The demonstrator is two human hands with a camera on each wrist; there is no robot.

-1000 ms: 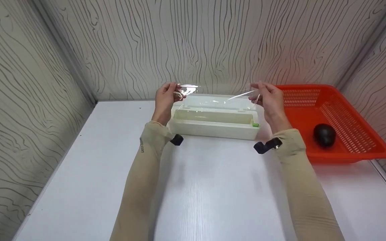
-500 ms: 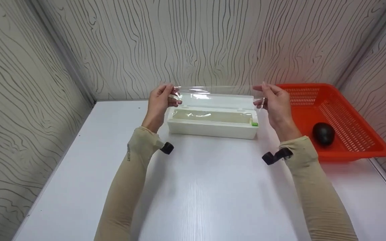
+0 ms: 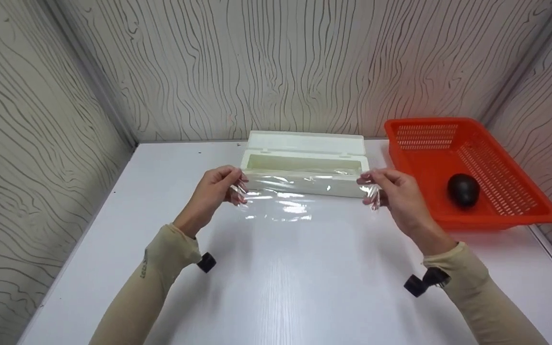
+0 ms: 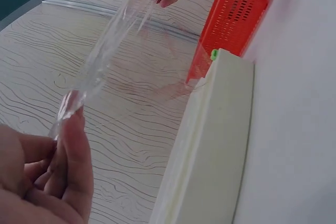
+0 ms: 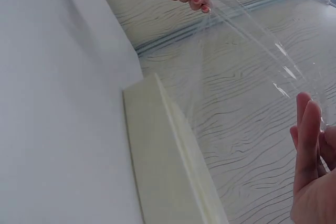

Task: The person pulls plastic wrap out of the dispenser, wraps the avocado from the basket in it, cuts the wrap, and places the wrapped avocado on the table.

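A sheet of clear plastic wrap (image 3: 290, 191) is stretched between my two hands, its edge toward me raised above the table. My left hand (image 3: 216, 191) pinches one corner between thumb and fingers, and my right hand (image 3: 396, 194) pinches the opposite corner. Behind and below the sheet stands a long white dispenser box (image 3: 304, 160) with its lid (image 3: 304, 142) tipped back. In the left wrist view the wrap (image 4: 105, 56) runs slackly from my near fingers to the far hand. The right wrist view shows the film trailing down toward the box (image 5: 163, 156).
An orange-red plastic basket (image 3: 506, 218) stands at the right, with a dark, rounded object (image 3: 463, 190) lying inside. A small green piece (image 4: 214, 54) sits at the box's end. Patterned wall panels (image 3: 276, 67) enclose the white table (image 3: 281, 278) at the back and sides.
Both hands have drawn back toward the body and spread slightly apart, bringing the plastic wrap from over the box's lid to its front. Box and basket have stayed put.
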